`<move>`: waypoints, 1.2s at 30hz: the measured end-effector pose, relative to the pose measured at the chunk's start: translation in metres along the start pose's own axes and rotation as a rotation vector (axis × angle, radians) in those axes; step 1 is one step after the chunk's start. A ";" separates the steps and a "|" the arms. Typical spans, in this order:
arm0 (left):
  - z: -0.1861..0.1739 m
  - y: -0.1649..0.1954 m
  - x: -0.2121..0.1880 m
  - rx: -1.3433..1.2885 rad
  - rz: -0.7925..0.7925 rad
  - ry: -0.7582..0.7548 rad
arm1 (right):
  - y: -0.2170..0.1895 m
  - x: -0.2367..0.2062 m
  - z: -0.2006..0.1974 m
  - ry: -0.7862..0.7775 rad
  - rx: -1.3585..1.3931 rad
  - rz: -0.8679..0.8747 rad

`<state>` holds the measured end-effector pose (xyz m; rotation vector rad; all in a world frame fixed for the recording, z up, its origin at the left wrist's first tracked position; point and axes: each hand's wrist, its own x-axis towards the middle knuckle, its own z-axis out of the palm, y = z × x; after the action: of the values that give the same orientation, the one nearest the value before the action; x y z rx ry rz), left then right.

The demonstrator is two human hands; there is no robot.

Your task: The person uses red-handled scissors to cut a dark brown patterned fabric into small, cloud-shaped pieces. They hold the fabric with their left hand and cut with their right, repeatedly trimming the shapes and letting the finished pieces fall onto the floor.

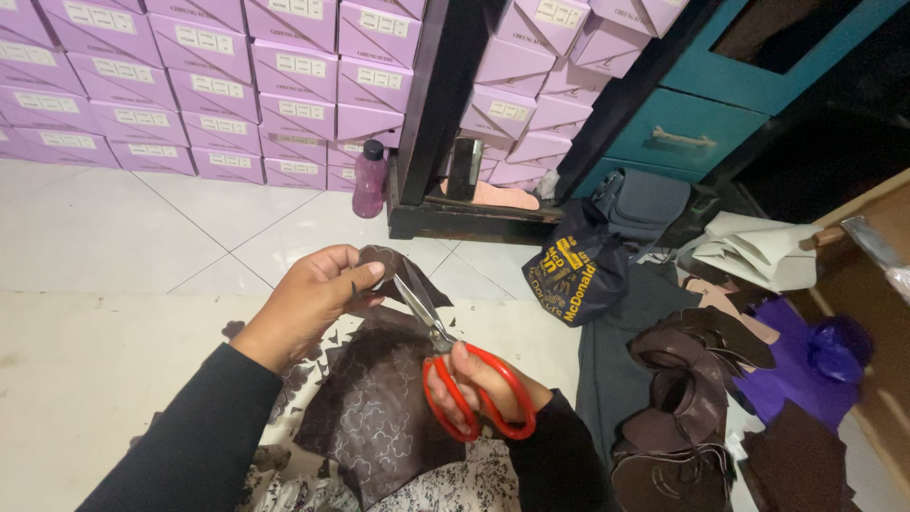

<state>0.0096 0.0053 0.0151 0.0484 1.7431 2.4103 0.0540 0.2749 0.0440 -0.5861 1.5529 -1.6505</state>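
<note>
Right down near the person's lap, the right hand (479, 379) has its fingers curled through the red handles of the scissors (453, 365), wrapped tight around them. The blades run up and away into the edge of a dark brown patterned sheet (374, 408) spread over the knees. Just beyond, the left hand (318, 294) pinches a flap of that sheet between thumb and fingertips, lifting it right beside the blade tips. That closeness looks like the main risk to me: the pinching fingers sit almost touching the blades, so a quick snip could nick them. The lifted flap is also curled, so the cut could wander off line. Small brown scraps (313, 356) lie around the sheet and could slip underfoot. Further right sits a pile of cut brown pieces (682, 379), then a dark bag (569, 270), a pink bottle (370, 180), and stacked lilac boxes (190, 85) along the wall.
</note>
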 end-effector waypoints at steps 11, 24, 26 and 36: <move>0.001 0.006 -0.004 0.079 -0.059 0.013 | 0.021 0.012 0.005 0.062 -0.109 0.061; 0.009 0.010 -0.012 0.486 0.253 0.069 | 0.021 0.014 0.006 0.082 -0.001 -0.004; 0.014 0.007 -0.012 0.380 0.215 0.057 | 0.024 0.019 0.012 0.113 0.003 0.000; 0.018 0.008 -0.015 0.389 0.054 0.021 | 0.025 0.025 0.012 0.170 -0.152 0.027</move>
<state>0.0253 0.0176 0.0294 0.1191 2.2192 2.0745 0.0542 0.2493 0.0174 -0.5112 1.8136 -1.6062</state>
